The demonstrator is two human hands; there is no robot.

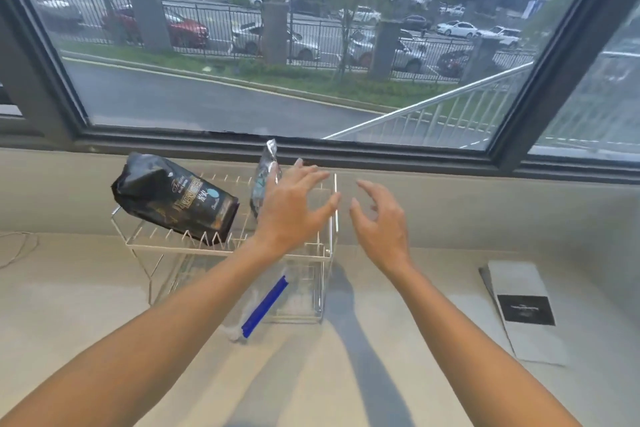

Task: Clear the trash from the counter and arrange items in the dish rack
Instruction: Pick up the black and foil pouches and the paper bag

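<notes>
One beige stone desk; white wire dish rack on it, holding black foil coffee bag and silver foil pouch. Left hand, right hand: fingers spread, empty, hovering over rack's right end. Arranging step; next probably straightening the pouch.

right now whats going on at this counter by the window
A person reaches both bare hands over a white wire dish rack. The left hand and right hand are open, fingers spread, holding nothing. A black bag lies on the rack's top tier, a silver packet stands beside it, and a clear bag with a blue strip sits below.
</notes>
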